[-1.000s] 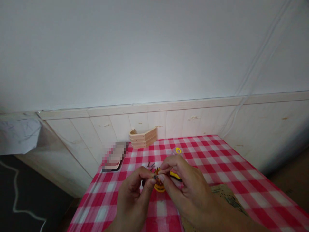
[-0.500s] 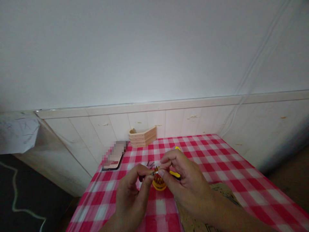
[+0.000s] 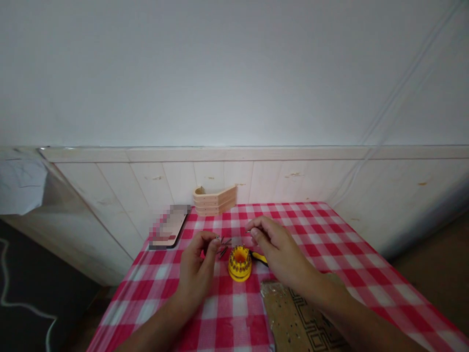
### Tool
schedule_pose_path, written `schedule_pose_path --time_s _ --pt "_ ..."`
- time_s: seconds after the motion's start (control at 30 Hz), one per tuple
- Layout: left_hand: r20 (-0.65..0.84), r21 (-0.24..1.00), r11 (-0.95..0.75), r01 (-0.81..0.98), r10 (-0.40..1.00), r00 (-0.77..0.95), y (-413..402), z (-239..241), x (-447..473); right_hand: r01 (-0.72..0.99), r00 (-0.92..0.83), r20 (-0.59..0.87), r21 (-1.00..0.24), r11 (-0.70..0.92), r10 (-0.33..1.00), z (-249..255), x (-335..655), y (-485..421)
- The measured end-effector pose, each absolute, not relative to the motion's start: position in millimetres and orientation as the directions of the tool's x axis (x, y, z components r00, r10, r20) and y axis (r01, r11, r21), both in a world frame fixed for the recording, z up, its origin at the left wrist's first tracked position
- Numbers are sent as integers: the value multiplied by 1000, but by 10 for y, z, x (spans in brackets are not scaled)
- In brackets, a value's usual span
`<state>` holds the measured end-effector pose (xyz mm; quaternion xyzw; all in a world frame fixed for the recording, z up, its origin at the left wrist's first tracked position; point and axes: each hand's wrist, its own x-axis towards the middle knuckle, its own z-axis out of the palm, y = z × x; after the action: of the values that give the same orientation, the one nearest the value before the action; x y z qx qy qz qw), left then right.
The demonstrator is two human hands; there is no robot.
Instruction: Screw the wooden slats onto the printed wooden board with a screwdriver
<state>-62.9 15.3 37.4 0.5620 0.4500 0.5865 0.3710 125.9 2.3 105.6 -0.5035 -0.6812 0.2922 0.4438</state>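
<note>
My left hand (image 3: 196, 264) is pinched shut on a small dark metal bit, held just left of a round yellow bit holder (image 3: 239, 263) on the red-and-white checked tablecloth (image 3: 330, 244). My right hand (image 3: 275, 249) hovers above and right of the holder, thumb and forefinger pinched on something tiny I cannot make out. A few loose dark bits (image 3: 224, 246) lie on the cloth behind the holder. A yellow-and-black tool handle (image 3: 258, 256) pokes out from under my right hand.
A phone (image 3: 169, 231) lies at the table's back left corner. A stack of pale wooden pieces (image 3: 214, 200) leans against the panelled wall. A brown perforated board (image 3: 293, 318) lies near the front edge under my right forearm.
My hands, joined over the yellow holder before, have drawn apart, left going left and right going right. The holder now shows in full. The view tilted slightly downward.
</note>
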Motion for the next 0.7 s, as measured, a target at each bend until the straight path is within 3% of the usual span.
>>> schedule_pose_path --time_s 0.2,0.47,0.57,0.7 --pt "307 950 -305 73 952 -13 173 250 -645 69 -68 74 -994 79 995 1061 1248 80" --pt "352 921 -358 155 934 64 153 245 -641 -330 -146 -43 -940 -89 988 1095 1232 69" --pt "353 919 -358 165 934 62 156 245 -643 -302 -134 -30 -951 -70 991 1072 1241 78" --pt "356 918 -365 158 931 80 146 259 -642 -44 -73 104 -994 101 992 1024 1227 81"
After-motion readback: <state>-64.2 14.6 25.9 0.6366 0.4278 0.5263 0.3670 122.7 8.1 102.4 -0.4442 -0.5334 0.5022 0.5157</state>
